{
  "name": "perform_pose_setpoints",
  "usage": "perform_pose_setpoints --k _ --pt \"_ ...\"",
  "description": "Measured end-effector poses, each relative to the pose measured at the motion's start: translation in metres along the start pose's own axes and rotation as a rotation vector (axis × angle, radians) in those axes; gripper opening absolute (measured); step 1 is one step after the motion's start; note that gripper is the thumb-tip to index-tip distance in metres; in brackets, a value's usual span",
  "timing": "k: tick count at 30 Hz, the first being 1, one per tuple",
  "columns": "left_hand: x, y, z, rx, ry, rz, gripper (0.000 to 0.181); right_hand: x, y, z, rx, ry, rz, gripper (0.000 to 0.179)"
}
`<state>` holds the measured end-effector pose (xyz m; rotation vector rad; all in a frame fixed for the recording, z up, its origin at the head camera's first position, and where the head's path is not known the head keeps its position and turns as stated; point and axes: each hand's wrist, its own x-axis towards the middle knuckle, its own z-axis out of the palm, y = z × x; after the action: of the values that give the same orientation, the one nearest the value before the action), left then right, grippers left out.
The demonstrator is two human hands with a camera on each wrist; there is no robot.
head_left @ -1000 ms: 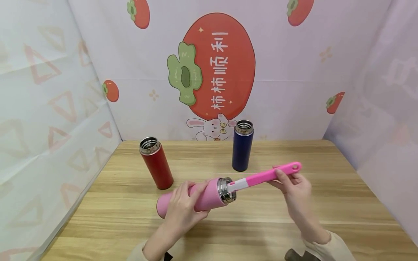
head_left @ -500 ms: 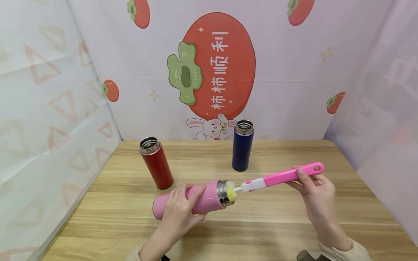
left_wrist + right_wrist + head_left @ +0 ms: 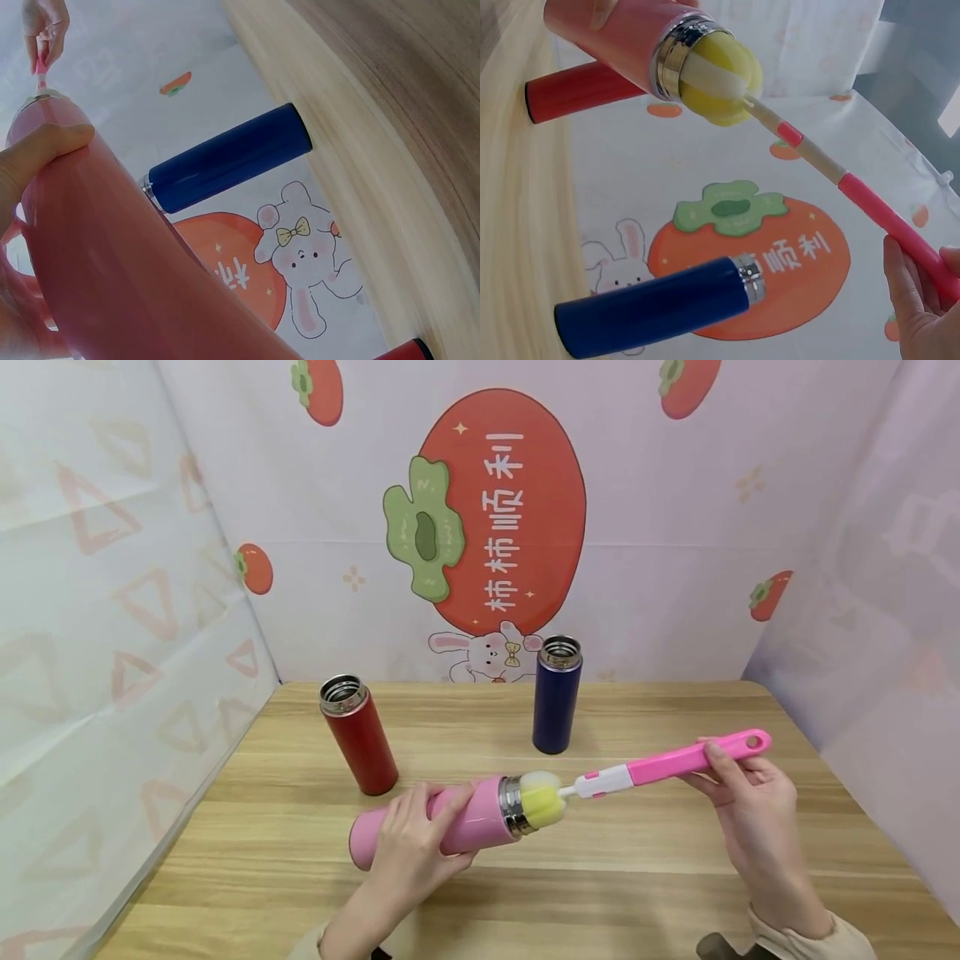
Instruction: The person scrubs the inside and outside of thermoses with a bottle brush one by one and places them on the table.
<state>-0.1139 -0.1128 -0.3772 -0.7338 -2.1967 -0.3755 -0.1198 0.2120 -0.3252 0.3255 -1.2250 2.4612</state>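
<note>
My left hand (image 3: pixel 412 839) grips a pink thermos bottle (image 3: pixel 480 817), tilted nearly on its side with its steel mouth facing right. In my right hand (image 3: pixel 757 818) I pinch the pink handle of a bottle brush (image 3: pixel 675 763) near its holed end. The brush's yellow and white sponge head (image 3: pixel 543 800) bulges out of the bottle's mouth; its front part is hidden inside. The right wrist view shows the sponge (image 3: pixel 724 79) still partly within the steel rim. The left wrist view has the pink bottle (image 3: pixel 112 217) filling its lower left, with my thumb across it.
A red bottle (image 3: pixel 360 739) without a lid stands at the left of the wooden table (image 3: pixel 637 893). Further back, a lidless dark blue bottle (image 3: pixel 557 702) stands upright. A printed cloth backdrop (image 3: pixel 660 510) rises behind the table.
My right hand has moved right, drawing the brush out of the pink bottle so that the sponge head shows at its mouth. The pink bottle has shifted slightly left.
</note>
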Motion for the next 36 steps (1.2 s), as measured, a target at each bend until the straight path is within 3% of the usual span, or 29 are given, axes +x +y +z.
perform_pose_setpoints --k 7,16,18,20,24,26,30,36 --pt "0.001 0.003 0.001 0.012 0.018 0.013 0.078 -0.003 0.009 0.011 -0.052 0.064 -0.001 0.015" --pt "0.0 0.003 -0.002 0.035 0.019 -0.013 0.078 -0.006 0.021 0.019 -0.111 0.073 0.035 0.012" --pt "0.0 0.003 -0.003 0.042 0.028 -0.015 0.078 -0.003 0.033 0.006 -0.069 0.024 0.021 0.014" --pt "0.0 0.003 -0.004 0.047 0.039 -0.011 0.078 0.002 0.05 -0.013 -0.093 0.011 0.027 0.018" --pt "0.002 0.005 -0.004 0.048 0.061 0.004 0.076 0.011 0.104 -0.071 -0.125 -0.073 0.046 0.026" --pt "0.005 0.007 -0.003 0.045 0.073 0.019 0.076 0.009 0.128 -0.084 -0.158 -0.073 0.089 0.028" --pt "0.01 0.013 -0.002 0.037 0.087 0.036 0.075 -0.001 0.158 -0.084 -0.212 -0.077 0.144 0.033" --pt "0.014 0.016 -0.003 0.039 0.085 0.031 0.074 -0.009 0.161 -0.074 -0.234 -0.077 0.172 0.035"
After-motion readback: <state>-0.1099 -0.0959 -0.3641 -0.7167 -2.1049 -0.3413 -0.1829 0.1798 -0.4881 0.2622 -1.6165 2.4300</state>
